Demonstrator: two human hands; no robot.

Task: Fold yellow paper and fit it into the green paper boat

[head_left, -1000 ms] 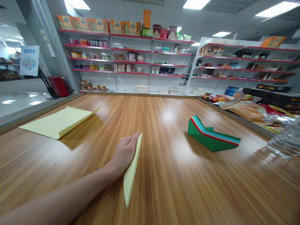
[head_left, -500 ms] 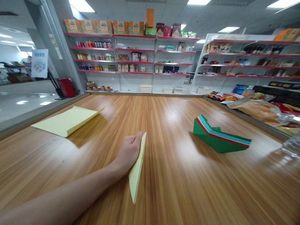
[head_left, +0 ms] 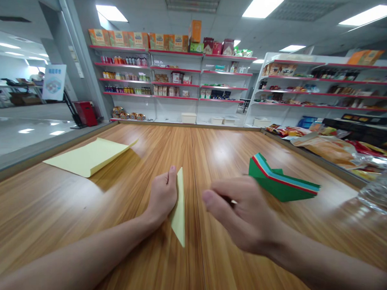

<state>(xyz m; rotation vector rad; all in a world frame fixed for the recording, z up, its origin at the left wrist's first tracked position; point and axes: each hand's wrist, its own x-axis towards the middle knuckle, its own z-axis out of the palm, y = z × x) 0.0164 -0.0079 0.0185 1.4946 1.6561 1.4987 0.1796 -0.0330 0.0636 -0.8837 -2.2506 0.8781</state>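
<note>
Near the middle of the wooden table [head_left: 114, 227], my left hand [head_left: 163, 194] is closed on a folded sheet of pale yellow paper [head_left: 180, 216], its thumb pointing up. The paper stands on edge along the hand's right side, its narrow folded form tilted. To the right, my right hand [head_left: 242, 210] hovers a short way from the paper, fingers curled in, slightly blurred; nothing shows in it. Beyond that hand sits a folded green paper piece [head_left: 284, 188] with red, white and blue layers. On the left lies another pale yellow sheet [head_left: 88, 156] with a raised, creased edge.
At the right edge stands a clear plastic object [head_left: 379, 191], partly cut off. Packaged snacks [head_left: 329, 149] lie past the table's right rim. Stocked shelves [head_left: 174, 98] line the back, and a sign board [head_left: 54, 83] stands at the far left.
My right hand has come into view from the right, near the folded paper. The paper in my left hand has turned a little, its lower tip swinging to the right.
</note>
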